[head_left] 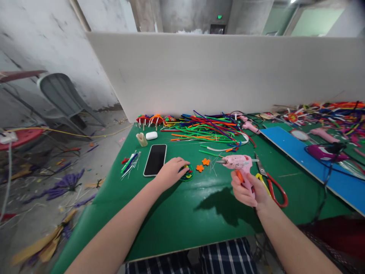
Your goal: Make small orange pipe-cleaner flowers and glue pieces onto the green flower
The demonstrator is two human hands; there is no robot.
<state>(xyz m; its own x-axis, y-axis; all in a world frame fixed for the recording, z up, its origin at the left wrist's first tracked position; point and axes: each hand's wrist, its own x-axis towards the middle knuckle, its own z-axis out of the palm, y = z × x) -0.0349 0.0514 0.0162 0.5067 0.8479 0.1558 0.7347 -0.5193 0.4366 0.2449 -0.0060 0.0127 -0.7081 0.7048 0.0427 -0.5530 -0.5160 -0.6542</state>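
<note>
My right hand (pixel 246 190) is wrapped round the handle of a pink hot glue gun (pixel 238 161), held above the table with its nozzle pointing left. My left hand (pixel 173 172) rests low on the table, its curved fingers gripping the edge of a small round coil of green pipe cleaner (pixel 188 174) with red and yellow bits; the fingers partly cover it. Two orange flower shapes (pixel 200 168) lie just right of the coil, beside thin clear sticks or wires (pixel 213 166). Scissors with red and yellow handles (pixel 270 182) lie behind the right hand.
A black-screened phone (pixel 155 160) lies left of my left hand, near a white case (pixel 151 135). Behind is a pile of coloured pipe cleaners (pixel 205 127) before a white partition (pixel 199 76). A blue board (pixel 302 160) with a purple tool (pixel 325 153) and cables occupies the right.
</note>
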